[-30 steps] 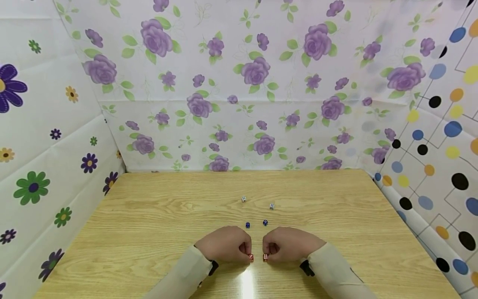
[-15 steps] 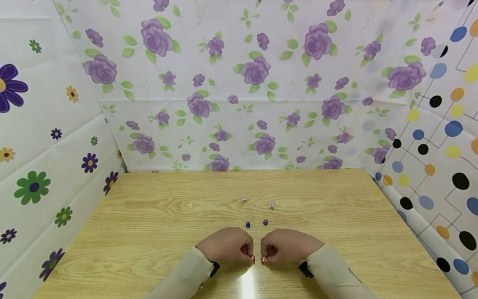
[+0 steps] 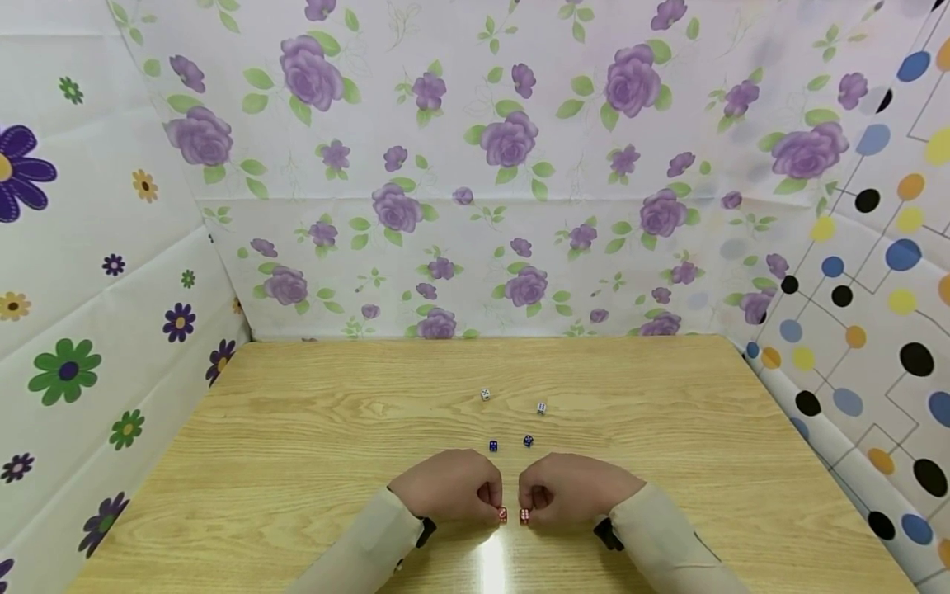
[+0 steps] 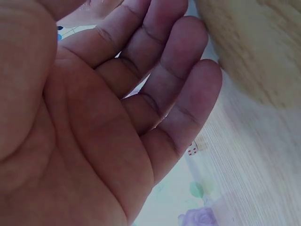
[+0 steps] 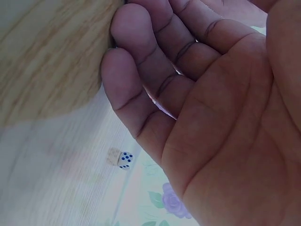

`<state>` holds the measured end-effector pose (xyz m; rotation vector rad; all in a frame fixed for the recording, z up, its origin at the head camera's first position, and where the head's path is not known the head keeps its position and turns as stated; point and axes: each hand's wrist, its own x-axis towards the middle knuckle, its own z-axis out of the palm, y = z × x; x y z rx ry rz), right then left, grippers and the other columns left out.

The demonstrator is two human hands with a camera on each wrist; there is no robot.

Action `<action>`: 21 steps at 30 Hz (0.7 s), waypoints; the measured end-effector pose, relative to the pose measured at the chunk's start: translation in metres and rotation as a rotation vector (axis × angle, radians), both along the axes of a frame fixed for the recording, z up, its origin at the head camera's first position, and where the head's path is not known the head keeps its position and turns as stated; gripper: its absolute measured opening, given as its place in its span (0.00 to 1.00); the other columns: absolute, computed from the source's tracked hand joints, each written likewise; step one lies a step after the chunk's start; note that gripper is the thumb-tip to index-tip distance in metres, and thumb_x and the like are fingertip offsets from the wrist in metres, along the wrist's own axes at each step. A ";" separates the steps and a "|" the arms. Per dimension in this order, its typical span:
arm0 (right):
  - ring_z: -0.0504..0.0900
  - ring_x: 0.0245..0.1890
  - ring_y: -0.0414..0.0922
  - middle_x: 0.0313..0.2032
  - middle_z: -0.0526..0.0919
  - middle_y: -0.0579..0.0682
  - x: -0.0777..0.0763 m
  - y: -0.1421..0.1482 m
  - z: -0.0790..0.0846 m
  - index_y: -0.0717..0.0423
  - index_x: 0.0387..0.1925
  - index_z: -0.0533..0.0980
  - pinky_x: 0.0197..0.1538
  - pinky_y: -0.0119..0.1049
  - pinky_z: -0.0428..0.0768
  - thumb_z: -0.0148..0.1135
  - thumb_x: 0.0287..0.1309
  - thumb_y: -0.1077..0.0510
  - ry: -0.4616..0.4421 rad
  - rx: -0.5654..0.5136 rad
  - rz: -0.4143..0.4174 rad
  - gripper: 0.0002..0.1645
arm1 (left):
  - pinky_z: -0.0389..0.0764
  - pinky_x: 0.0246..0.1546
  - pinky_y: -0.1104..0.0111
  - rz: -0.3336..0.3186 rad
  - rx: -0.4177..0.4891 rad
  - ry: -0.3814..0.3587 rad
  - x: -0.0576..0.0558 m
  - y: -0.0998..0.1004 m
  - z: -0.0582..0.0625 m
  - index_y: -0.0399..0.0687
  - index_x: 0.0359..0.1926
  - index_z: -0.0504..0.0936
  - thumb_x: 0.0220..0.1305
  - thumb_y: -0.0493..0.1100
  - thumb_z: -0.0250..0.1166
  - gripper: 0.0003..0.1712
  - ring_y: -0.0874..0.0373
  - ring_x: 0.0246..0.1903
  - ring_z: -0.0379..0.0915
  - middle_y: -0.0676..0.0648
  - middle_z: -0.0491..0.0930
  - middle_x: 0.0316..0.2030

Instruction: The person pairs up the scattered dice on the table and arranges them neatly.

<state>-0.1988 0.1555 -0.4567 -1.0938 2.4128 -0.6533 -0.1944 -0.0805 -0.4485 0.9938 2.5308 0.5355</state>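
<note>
Near the front of the wooden table (image 3: 334, 429), my left hand (image 3: 453, 487) pinches a red die (image 3: 502, 515) between thumb and fingertips. Facing it, my right hand (image 3: 575, 488) pinches a second red die (image 3: 524, 516). A narrow gap separates the two red dice, which sit low at the tabletop. Both wrist views show the curled fingers and palms, while the pinched dice are hidden there. Just beyond the knuckles lie two blue dice, one on the left (image 3: 493, 445) and one on the right (image 3: 529, 441).
Farther back are two white dice, a left one (image 3: 486, 395) and a right one (image 3: 541, 408). The left wrist view catches a white die with red pips (image 4: 192, 149); the right wrist view, one with blue pips (image 5: 125, 160). Patterned cloth walls (image 3: 460, 198) enclose the table.
Over the first half second both hands slid inward and slightly toward the person, bringing the red dice closer together. Since then they have hardly moved. The blue and white dice stay in place.
</note>
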 end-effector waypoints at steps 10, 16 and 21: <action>0.71 0.24 0.29 0.25 0.78 0.31 -0.001 -0.002 -0.002 0.41 0.30 0.82 0.30 0.26 0.74 0.72 0.57 0.61 0.011 0.009 0.006 0.09 | 0.75 0.31 0.75 -0.027 -0.004 0.014 0.000 0.002 -0.001 0.63 0.27 0.82 0.61 0.47 0.75 0.10 0.72 0.25 0.72 0.66 0.77 0.24; 0.72 0.23 0.29 0.25 0.78 0.31 0.000 -0.003 -0.001 0.41 0.30 0.82 0.29 0.27 0.74 0.72 0.57 0.60 0.005 0.010 0.000 0.09 | 0.75 0.30 0.75 -0.019 -0.004 0.010 0.002 0.003 0.000 0.63 0.26 0.83 0.61 0.46 0.75 0.10 0.72 0.24 0.72 0.66 0.77 0.24; 0.74 0.24 0.28 0.26 0.79 0.29 0.001 -0.004 -0.002 0.40 0.31 0.83 0.31 0.26 0.76 0.72 0.59 0.60 -0.004 0.012 -0.002 0.08 | 0.75 0.31 0.75 -0.012 -0.001 0.012 0.004 0.005 0.001 0.63 0.26 0.83 0.60 0.47 0.76 0.10 0.72 0.25 0.72 0.67 0.77 0.24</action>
